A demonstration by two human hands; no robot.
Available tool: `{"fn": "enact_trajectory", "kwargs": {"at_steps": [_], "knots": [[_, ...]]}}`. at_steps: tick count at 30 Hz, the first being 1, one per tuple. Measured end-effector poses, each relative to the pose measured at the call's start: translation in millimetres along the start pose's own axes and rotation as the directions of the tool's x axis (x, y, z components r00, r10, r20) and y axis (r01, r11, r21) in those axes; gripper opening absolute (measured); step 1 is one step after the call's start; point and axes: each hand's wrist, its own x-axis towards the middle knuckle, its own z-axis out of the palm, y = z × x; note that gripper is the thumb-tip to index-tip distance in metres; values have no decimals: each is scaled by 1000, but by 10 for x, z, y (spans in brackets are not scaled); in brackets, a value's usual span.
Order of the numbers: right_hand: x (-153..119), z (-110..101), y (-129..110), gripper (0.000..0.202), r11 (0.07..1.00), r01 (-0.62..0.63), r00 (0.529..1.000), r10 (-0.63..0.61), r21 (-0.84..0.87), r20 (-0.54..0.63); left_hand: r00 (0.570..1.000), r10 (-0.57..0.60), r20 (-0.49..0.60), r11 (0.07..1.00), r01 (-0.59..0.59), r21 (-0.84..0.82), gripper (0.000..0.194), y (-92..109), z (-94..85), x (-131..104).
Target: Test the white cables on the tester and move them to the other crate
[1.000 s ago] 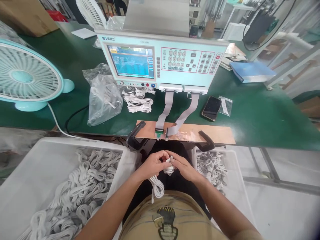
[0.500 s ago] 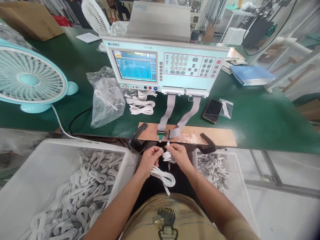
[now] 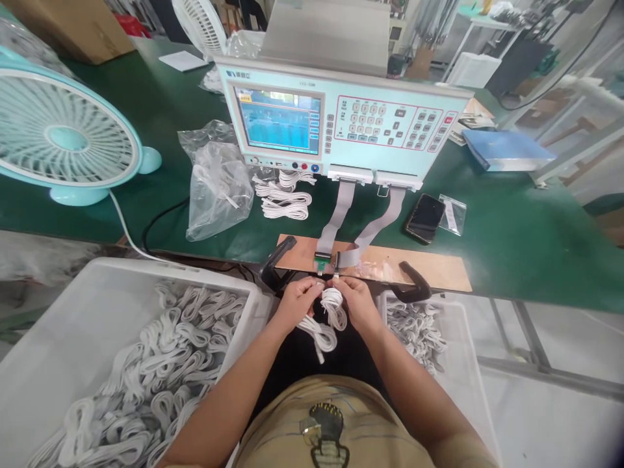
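Observation:
My left hand [image 3: 298, 304] is closed, pinching one end of a white coiled cable [image 3: 319, 334], which hangs below the fingers with its other end loose. The fingertips are just below a small green circuit board [image 3: 320, 265] at the table edge. My right hand [image 3: 359, 304] is closed on the plug end of a second white coiled cable [image 3: 333, 304], right under the connector [image 3: 337, 261] of the right grey ribbon cable [image 3: 371, 224]. Fingers cover both plug ends, so I cannot tell whether either is seated.
A tester [image 3: 390, 156] with a lit screen stands behind the clamped wooden board [image 3: 380, 266]. Bins of coiled cables flank me: a large left bin [image 3: 92, 273] and a right bin [image 3: 468, 351]. A fan [image 3: 68, 136], plastic bag [image 3: 219, 188] and phone [image 3: 425, 218] are on the table.
My left hand has moved up towards the green board with its cable. The right hand's coil hangs lower and more in view. The whole view has shifted slightly.

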Motion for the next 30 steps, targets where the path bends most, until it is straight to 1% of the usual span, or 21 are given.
{"fn": "enact_trajectory", "kwargs": {"at_steps": [2, 4, 10, 15, 18, 21, 25, 30], "knots": [[-4, -13, -29, 28, 998, 21, 999, -19, -51, 26, 997, 6, -73, 1000, -7, -25, 30, -19, 55, 18], [-7, -24, -59, 27, 995, 39, 999, -36, -89, 39, 994, 1, -107, 999, -6, -49, 30, -33, 92, 30], [-1, -38, -76, 27, 994, 46, 998, -41, -99, 55, 989, -16, -145, 995, 1, -102, 30, -27, 110, 47], [11, -51, -54, 27, 996, 17, 999, -14, -92, 33, 977, -89, -196, 977, 47, -208, 34, -52, 168, 45], [10, -45, -47, 28, 998, 3, 998, 1, -63, 68, 976, -89, -201, 978, 47, -204, 37, -93, 188, 46], [-7, -28, -25, 28, 998, 26, 997, -22, -51, 77, 977, -84, -196, 984, 50, -173, 39, -103, 178, 45], [-12, -11, 24, 29, 995, 70, 996, -66, -64, 62, 984, -66, -167, 990, 43, -135, 39, -48, 151, 64], [-11, 12, 23, 31, 994, 85, 995, -82, -64, 52, 990, -63, -123, 994, 52, -91, 36, 20, 143, 137]]}}
